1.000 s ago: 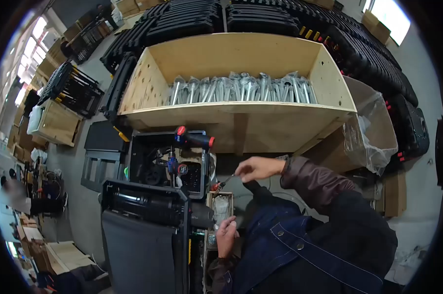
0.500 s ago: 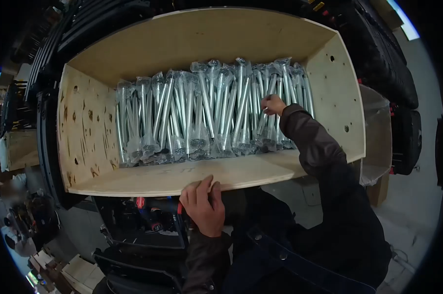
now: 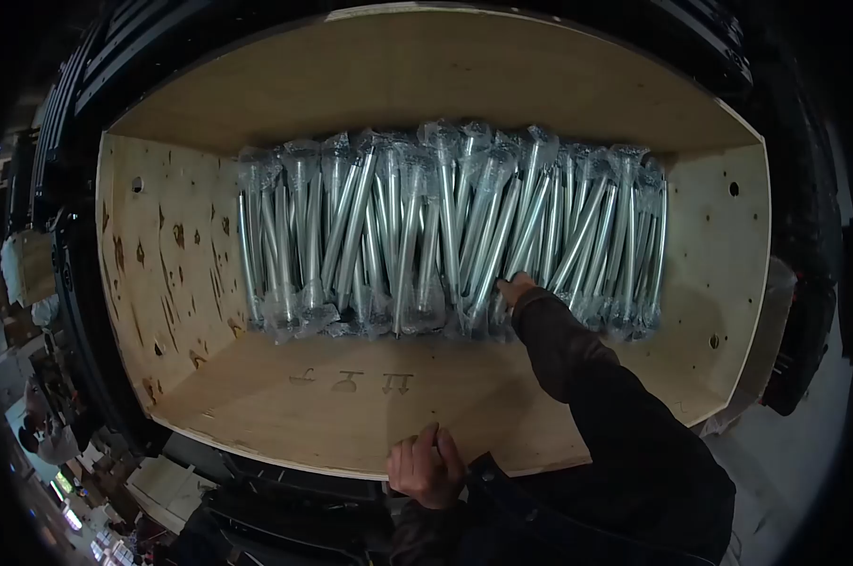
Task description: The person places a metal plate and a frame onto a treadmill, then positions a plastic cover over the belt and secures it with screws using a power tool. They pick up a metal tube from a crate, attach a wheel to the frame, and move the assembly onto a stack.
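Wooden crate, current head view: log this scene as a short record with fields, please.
container: open wooden crate
contents: many metal rods in clear plastic wrap, side by side, some slanted
right hand: inside, at the near ends of the rods; grip unclear
left hand: at the near rim, fingers curled
markings: printed symbols on the near wall's inner face
crate end walls: holes in both, dark knots in the left one

The right hand's [image 3: 519,285] fingertips are blending into the metal rods [image 3: 409,231], leaving their hold unclear. The dark sleeve [image 3: 563,344] is hiding part of the wooden box's [image 3: 351,415] near wall. The bottom edge is cutting off the person's clothing [image 3: 648,472]; background clutter [image 3: 54,443] at far left is blurring.
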The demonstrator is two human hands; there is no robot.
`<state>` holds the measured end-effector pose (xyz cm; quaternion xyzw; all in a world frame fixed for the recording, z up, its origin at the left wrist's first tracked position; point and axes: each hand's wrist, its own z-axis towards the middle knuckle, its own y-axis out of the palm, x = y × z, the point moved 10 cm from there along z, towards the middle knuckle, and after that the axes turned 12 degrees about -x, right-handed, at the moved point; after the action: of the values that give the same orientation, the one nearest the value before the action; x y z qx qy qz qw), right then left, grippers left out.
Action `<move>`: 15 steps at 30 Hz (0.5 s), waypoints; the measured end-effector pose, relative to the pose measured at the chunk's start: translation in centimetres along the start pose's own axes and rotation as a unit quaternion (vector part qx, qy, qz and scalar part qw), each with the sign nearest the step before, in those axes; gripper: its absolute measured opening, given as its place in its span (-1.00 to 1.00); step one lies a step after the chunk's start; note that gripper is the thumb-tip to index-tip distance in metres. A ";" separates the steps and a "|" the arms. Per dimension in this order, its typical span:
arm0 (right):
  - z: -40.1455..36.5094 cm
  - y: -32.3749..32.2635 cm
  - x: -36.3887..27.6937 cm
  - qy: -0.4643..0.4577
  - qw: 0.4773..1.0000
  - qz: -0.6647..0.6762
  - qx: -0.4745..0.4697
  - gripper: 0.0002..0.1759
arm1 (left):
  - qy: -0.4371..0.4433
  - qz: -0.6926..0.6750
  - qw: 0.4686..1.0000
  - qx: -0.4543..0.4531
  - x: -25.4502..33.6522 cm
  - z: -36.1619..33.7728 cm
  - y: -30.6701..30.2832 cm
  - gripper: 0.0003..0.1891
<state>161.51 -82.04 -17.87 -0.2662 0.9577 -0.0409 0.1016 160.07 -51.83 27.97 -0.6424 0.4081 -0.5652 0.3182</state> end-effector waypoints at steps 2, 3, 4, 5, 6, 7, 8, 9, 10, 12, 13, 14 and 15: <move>0.7 -0.7 1.2 -0.034 0.997 -0.014 0.061 -0.21 | 0.001 -0.006 1.000 0.015 -0.1 0.0 0.0 -0.87; 0.5 -1.3 2.2 -0.079 0.983 -0.021 0.165 -0.21 | 0.002 -0.010 1.000 0.017 -0.1 -0.3 -0.1 -0.86; -1.5 -1.6 1.8 -0.113 0.979 0.039 0.163 -0.19 | 0.006 -0.010 1.000 0.023 0.0 -0.4 -0.2 -0.86; -3.7 -2.1 1.4 -0.147 0.971 0.099 0.161 -0.17 | 0.002 -0.012 0.999 0.030 0.0 -0.3 -0.3 -0.86; -3.0 -2.6 3.4 -0.185 0.946 0.152 0.217 -0.24 | -0.002 -0.016 0.999 0.038 0.1 -0.5 -0.3 -0.86; -8.2 -5.4 3.2 -0.190 0.944 0.153 0.224 -0.24 | 0.005 -0.018 0.999 0.044 0.1 -1.0 -0.4 -0.86; -12.7 -3.9 0.9 -0.170 0.953 0.236 0.083 -0.27 | -0.015 -0.020 1.000 0.017 -0.6 -1.1 0.2 -0.81; -18.4 -2.7 -2.4 -0.147 0.937 0.310 -0.059 -0.31 | -0.033 -0.025 0.999 -0.011 -0.9 -1.1 0.9 -0.75; -19.9 -1.6 -2.9 -0.196 0.902 0.351 -0.160 -0.37 | -0.021 -0.026 0.999 -0.011 -0.4 -1.3 0.6 -0.75; -29.8 -0.6 -6.9 -0.266 0.863 0.330 -0.276 -0.33 | -0.017 -0.012 1.000 -0.001 1.0 0.1 0.0 -0.59; -35.4 -0.6 -7.8 -0.265 0.883 0.272 -0.275 -0.34 | 0.001 -0.015 1.000 0.003 2.9 0.8 -0.9 -0.59; -37.9 -0.5 -7.9 -0.278 0.882 0.280 -0.259 -0.34 | 0.092 0.053 0.994 0.027 7.1 1.3 -2.5 -0.51; -40.4 1.0 -8.2 -0.278 0.876 0.229 -0.321 -0.38 | 0.182 0.120 0.974 0.058 11.0 1.1 -3.9 -0.43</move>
<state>159.13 -75.91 22.82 -0.0582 0.8849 0.3683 0.2790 162.11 -59.78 36.36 -0.4557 0.4998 -0.6531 0.3405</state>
